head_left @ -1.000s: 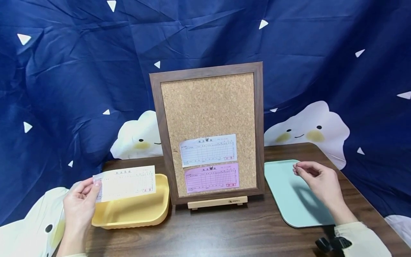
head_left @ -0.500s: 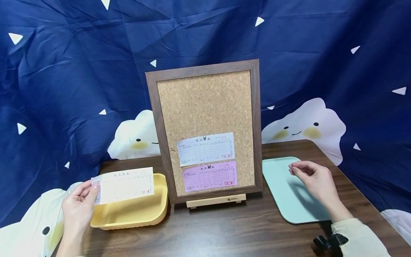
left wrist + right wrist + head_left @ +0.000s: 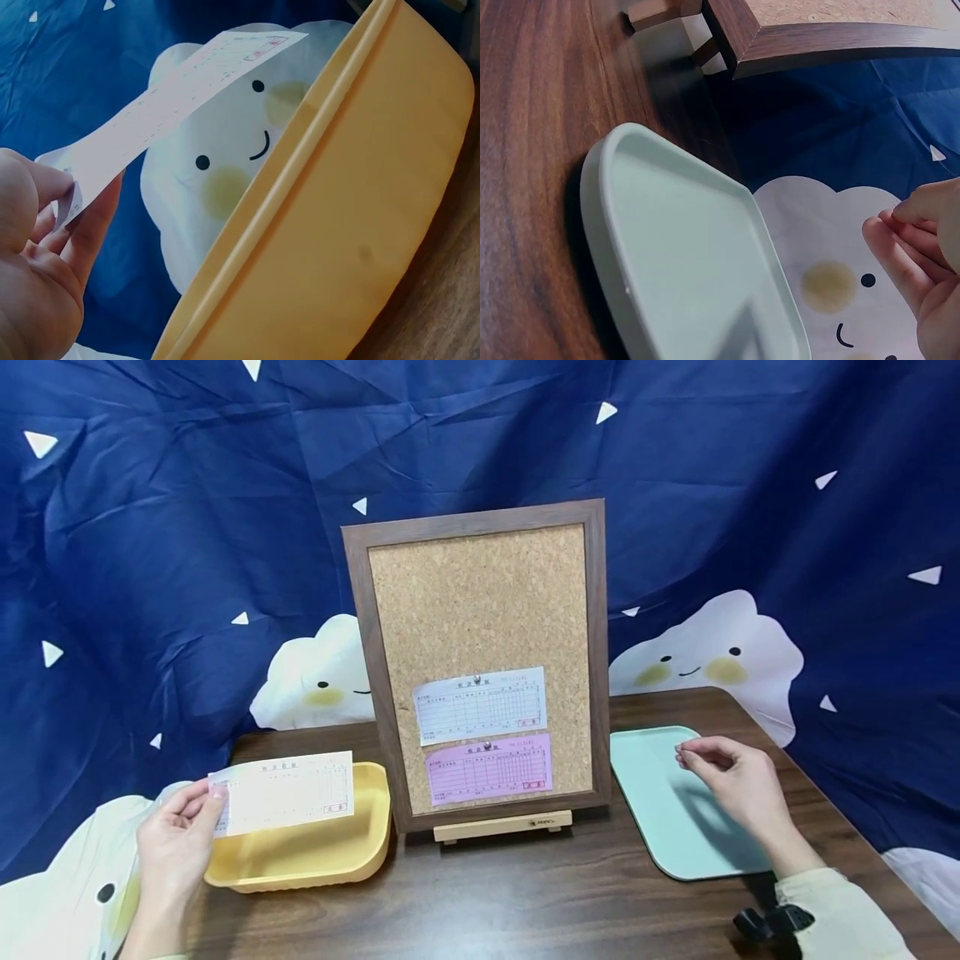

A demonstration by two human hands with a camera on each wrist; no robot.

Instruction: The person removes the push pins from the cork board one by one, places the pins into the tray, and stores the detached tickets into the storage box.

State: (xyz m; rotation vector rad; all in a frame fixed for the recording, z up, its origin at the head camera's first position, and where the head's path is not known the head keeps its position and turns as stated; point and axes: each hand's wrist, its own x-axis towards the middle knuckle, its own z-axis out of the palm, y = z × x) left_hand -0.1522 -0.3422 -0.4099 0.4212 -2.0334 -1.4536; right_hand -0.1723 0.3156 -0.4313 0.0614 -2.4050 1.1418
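Your corkboard [image 3: 480, 602] already bears a pale blue slip [image 3: 480, 708] and a purple slip [image 3: 489, 770] — the white slip [image 3: 288, 795], not yet up, is pinched in your left grip [image 3: 174, 847] near the yellow bin [image 3: 322, 878], while your right grip [image 3: 741, 787] is drawn together above the green tray [image 3: 656, 789], its contents impossible to tell.

Here's the left hand [image 3: 174, 847] covering one end of the white slip [image 3: 288, 793], its finer print too small to read, and that slip hiding part of the yellow tray [image 3: 307, 881]; across, the right hand [image 3: 742, 781], cut off in its wrist view, pinches perhaps something, too small to tell
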